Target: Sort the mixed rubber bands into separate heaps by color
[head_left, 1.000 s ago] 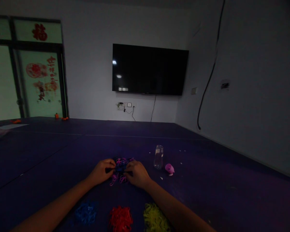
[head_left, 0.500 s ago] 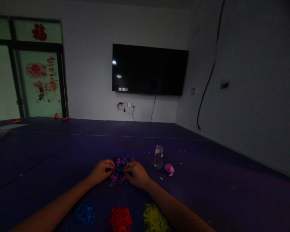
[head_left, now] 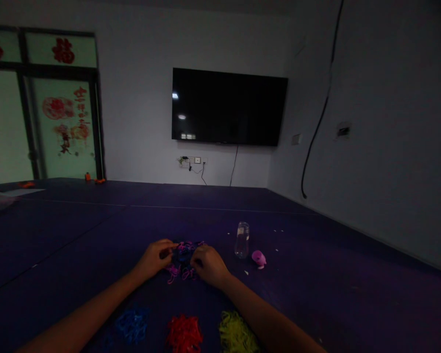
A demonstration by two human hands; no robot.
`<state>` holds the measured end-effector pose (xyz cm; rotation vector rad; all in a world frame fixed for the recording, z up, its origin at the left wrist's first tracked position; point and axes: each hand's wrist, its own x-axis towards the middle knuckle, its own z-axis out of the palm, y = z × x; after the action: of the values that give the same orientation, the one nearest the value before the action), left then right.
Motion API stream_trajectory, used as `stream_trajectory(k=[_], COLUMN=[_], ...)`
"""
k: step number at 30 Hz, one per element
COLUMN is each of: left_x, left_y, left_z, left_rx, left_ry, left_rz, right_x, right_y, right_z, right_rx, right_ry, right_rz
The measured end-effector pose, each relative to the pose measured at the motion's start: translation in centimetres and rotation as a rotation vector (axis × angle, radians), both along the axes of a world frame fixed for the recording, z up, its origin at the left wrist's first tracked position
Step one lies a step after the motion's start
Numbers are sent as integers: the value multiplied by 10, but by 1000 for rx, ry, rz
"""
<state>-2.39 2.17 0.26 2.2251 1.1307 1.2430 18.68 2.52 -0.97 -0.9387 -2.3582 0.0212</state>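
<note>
A loose pile of purple, pink and dark blue bands (head_left: 184, 251) lies on the dark purple table between my hands. My left hand (head_left: 158, 257) touches the pile's left side, thumb and forefinger slightly apart, with nothing visible between them. On the right side, my right hand (head_left: 209, 264) has its fingers pressed together at the bands; what they hold is too small to make out. Nearer to me lie a blue pile (head_left: 132, 324), a red pile (head_left: 184, 334) and a yellow-green pile (head_left: 237, 333), the last beside my right forearm.
A clear glass jar (head_left: 242, 240) stands right of my right hand, with a small pink object (head_left: 258, 258) beside it. White scraps dot the purple table (head_left: 316, 274). Orange items (head_left: 100, 181) and a pale sheet (head_left: 25, 192) lie at the far left.
The fingers of my left hand have parted a little and extended over the pile's edge. My right hand has shifted slightly right, its fingers drawn closer together.
</note>
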Motion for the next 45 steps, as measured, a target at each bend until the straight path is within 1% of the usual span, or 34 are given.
stream_trajectory(k=[3, 6, 8, 10, 12, 16, 21, 26, 32, 36, 40, 43, 45], left_x=[1, 2, 1, -1, -2, -1, 2, 3, 2, -1, -4, -4, -3], left_y=[2, 6, 9, 11, 11, 11, 12, 10, 11, 14, 15, 13, 13], left_z=[0, -4, -6, -7, -7, -7, -7, -5, -4, -6, -4, -2, 0], left_rx=[-197, -412, -523, -605, -655, -701, -704, -710, -756, -809, -887, -913, -889], left_ry=[-264, -576, -758, -888, -964, -1012, -1049, -1059, -1097, -1170, -1264, -1304, -1311], left_rz=[0, -46, -75, -105, -121, -131, -116, -93, -96, -130, -155, -147, -116], right_x=[0, 1, 1, 2, 2, 3, 4, 4, 4, 4, 3, 3, 3], right_y=[0, 0, 1, 1, 2, 4, 4, 3, 5, 5, 4, 3, 2], right_z=[1, 1, 0, -1, -2, -3, -2, -1, -3, -3, -1, -1, -1], right_rx=[-14, -15, -16, -18, -12, 2, -12, -40, -67, -90, -103, -101, -100], right_ry=[86, 201, 242, 259, 280, 358, 426, 444, 451, 477, 520, 516, 509], right_rz=[-17, -42, -48, -47, -50, -51, -61, -90, -102, -103, -91, -91, -95])
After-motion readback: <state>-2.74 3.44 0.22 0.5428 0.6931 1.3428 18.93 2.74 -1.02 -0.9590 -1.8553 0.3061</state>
